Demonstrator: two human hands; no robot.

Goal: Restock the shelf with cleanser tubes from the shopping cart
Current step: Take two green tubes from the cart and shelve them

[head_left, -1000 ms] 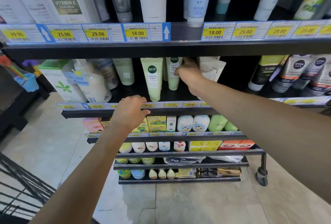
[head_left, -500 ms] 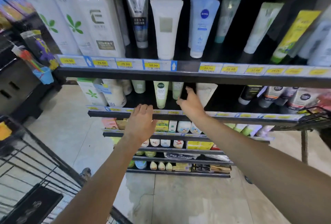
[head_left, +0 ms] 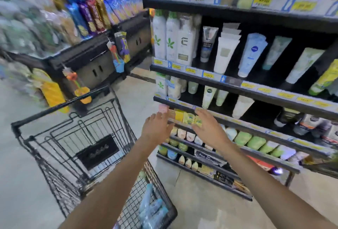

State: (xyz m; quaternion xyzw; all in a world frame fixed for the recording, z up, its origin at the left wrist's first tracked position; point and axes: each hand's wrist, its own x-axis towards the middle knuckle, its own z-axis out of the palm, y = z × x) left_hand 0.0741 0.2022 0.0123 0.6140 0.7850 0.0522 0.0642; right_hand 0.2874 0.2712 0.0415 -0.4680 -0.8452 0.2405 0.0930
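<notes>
With both arms stretched fwd, I had my left hand (head_left: pixel 157 129) and right hand (head_left: pixel 210 128) flat, fingers spread, palms down, gripping nothing, hovering in front of the shelf (head_left: pixel 237 89). Two pale green cleanser tubes (head_left: pixel 208 96) stood cap-down on that shelf, just above the hands. Blue tubes (head_left: pixel 151 208) lay in the shopping cart (head_left: pixel 76 137), near corner; motion blur, couldn't count them.

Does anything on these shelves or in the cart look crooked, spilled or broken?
Nothing looks spilled or broken. The tubes lean at different angles, most plainly the pale white tube on the shelf just above the hands, which tilts sideways beside an empty dark gap. The blue tubes lie loose in the shopping cart. Blur hides finer detail.
</notes>
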